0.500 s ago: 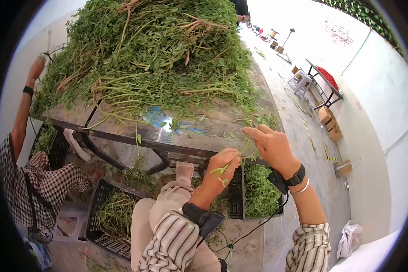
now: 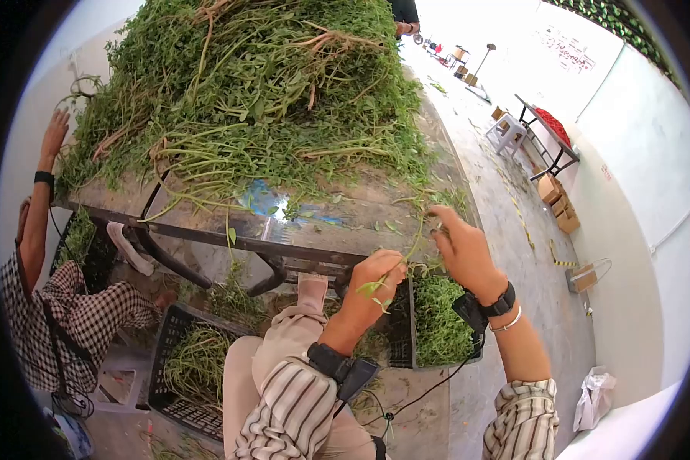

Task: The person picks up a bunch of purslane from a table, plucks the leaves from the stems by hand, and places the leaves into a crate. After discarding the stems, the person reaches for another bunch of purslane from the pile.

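Observation:
My left hand (image 2: 372, 287) is closed around a thin green leafy stem (image 2: 415, 247), just in front of the table edge. Leaves poke out below its fingers, and the stem's upper part rises toward the table top. To the right, my right hand (image 2: 468, 257) has thumb and forefinger apart, close beside the stem; I see nothing gripped in it. A big heap of leafy green stems (image 2: 261, 100) covers much of the dark table (image 2: 353, 218) ahead of both hands.
Below the table stand a black crate (image 2: 161, 356) with pale stems and another crate (image 2: 412, 326) of leafy greens. A co-worker's arm (image 2: 34, 222) reaches toward the heap at left. At right are a stool (image 2: 507, 132), cardboard boxes (image 2: 557, 201) and a white bag (image 2: 595, 397).
My right thumb and forefinger have parted, and the hand shifted slightly right. More of the stem shows upright above my left hand. The co-worker's hand at left has lowered and opened.

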`<state>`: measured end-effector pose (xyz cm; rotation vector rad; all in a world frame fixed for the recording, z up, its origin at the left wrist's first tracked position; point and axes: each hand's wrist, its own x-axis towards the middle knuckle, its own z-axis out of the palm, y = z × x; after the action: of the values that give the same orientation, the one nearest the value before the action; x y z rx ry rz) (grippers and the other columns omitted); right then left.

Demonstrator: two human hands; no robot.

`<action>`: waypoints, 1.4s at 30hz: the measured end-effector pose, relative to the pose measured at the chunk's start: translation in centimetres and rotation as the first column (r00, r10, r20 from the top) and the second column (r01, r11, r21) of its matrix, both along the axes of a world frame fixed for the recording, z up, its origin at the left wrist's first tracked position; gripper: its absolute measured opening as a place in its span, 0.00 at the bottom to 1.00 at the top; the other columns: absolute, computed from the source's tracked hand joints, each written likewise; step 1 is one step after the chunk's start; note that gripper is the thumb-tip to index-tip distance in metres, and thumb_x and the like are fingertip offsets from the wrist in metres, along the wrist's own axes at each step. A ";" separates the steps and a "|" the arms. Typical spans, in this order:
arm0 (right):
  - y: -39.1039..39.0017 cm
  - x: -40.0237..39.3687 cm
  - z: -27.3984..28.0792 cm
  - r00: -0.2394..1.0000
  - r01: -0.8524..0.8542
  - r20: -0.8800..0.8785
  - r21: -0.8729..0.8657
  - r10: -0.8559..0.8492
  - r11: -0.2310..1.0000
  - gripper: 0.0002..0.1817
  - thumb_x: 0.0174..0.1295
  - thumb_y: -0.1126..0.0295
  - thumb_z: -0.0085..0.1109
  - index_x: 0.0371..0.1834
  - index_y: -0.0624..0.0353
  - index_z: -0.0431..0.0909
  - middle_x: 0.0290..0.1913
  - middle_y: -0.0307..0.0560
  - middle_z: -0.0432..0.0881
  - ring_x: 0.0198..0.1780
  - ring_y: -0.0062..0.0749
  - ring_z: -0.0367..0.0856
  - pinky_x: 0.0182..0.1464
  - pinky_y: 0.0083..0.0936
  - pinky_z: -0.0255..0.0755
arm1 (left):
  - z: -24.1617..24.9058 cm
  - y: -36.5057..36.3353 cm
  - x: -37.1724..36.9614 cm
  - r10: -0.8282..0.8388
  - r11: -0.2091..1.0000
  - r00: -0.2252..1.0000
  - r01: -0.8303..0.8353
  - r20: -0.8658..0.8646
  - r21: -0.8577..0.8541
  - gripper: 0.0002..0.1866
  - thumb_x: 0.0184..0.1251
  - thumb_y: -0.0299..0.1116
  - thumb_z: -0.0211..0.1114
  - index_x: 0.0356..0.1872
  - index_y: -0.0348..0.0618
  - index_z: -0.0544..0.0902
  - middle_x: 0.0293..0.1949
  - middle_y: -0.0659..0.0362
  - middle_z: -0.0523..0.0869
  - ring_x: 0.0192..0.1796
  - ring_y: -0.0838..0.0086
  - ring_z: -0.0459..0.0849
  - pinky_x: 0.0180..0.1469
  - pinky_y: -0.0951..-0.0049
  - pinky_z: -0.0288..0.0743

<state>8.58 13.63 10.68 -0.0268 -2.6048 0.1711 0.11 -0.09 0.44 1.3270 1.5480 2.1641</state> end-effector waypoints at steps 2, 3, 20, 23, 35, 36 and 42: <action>-0.4 0.8 0.9 0.970 0.236 0.116 -0.270 -0.212 0.933 0.15 0.58 0.75 0.49 0.49 0.56 0.68 0.30 0.56 0.75 0.30 0.53 0.74 0.32 0.37 0.68 | 0.0 0.0 0.1 -0.039 0.999 0.992 0.043 0.122 -0.033 0.06 0.61 0.24 0.58 0.32 0.29 0.77 0.32 0.54 0.80 0.31 0.73 0.77 0.34 0.74 0.72; -0.2 1.3 0.5 0.969 0.243 0.117 -0.277 -0.219 0.930 0.15 0.58 0.75 0.49 0.49 0.56 0.68 0.30 0.56 0.75 0.30 0.53 0.74 0.32 0.37 0.68 | 0.0 -0.1 0.1 -0.046 0.998 0.992 0.051 0.121 -0.040 0.06 0.61 0.24 0.58 0.32 0.29 0.77 0.32 0.54 0.80 0.31 0.73 0.77 0.34 0.74 0.72; 14.0 19.3 -12.7 0.704 0.705 0.139 -0.022 -0.696 0.709 0.26 0.52 0.72 0.57 0.56 0.60 0.64 0.54 0.57 0.67 0.57 0.54 0.65 0.57 0.39 0.63 | -3.1 0.9 3.2 -0.517 0.555 0.855 0.373 0.043 -0.743 0.07 0.49 0.28 0.64 0.26 0.34 0.80 0.23 0.51 0.81 0.25 0.66 0.79 0.32 0.69 0.72; 13.8 19.3 -12.5 0.769 0.638 -0.014 -0.025 -0.639 0.769 0.25 0.51 0.74 0.56 0.55 0.59 0.67 0.53 0.57 0.70 0.51 0.50 0.71 0.51 0.36 0.67 | -7.0 1.4 4.2 -0.674 0.297 0.734 0.163 -0.086 -0.941 0.14 0.42 0.34 0.67 0.31 0.36 0.82 0.29 0.46 0.82 0.35 0.51 0.81 0.39 0.58 0.73; 13.8 4.2 -1.8 0.926 0.378 0.080 -0.163 -0.369 0.911 0.15 0.53 0.74 0.51 0.46 0.62 0.77 0.38 0.54 0.81 0.36 0.41 0.78 0.40 0.28 0.71 | -4.8 1.2 4.3 -0.603 0.438 0.780 0.149 -0.167 -0.886 0.20 0.52 0.39 0.64 0.46 0.40 0.79 0.43 0.48 0.81 0.47 0.53 0.78 0.49 0.59 0.72; 14.0 2.8 -1.7 0.927 0.375 0.079 -0.162 -0.367 0.913 0.15 0.53 0.74 0.51 0.46 0.62 0.77 0.38 0.54 0.81 0.36 0.41 0.78 0.40 0.28 0.71 | -4.8 1.2 4.3 -0.601 0.440 0.782 0.147 -0.168 -0.886 0.20 0.52 0.39 0.64 0.46 0.40 0.79 0.43 0.48 0.81 0.47 0.53 0.78 0.49 0.59 0.72; 15.6 -2.7 -2.9 0.842 0.486 0.323 -0.103 -0.433 0.868 0.22 0.51 0.79 0.48 0.51 0.54 0.75 0.45 0.59 0.78 0.46 0.51 0.77 0.48 0.36 0.70 | -4.0 1.1 4.2 -0.597 0.427 0.780 0.115 -0.184 -0.897 0.20 0.55 0.40 0.62 0.46 0.40 0.79 0.43 0.48 0.81 0.47 0.53 0.78 0.49 0.59 0.72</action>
<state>5.90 29.24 7.74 -0.7989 -2.7695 0.2432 4.26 1.04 -3.54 1.6114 1.8312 0.5378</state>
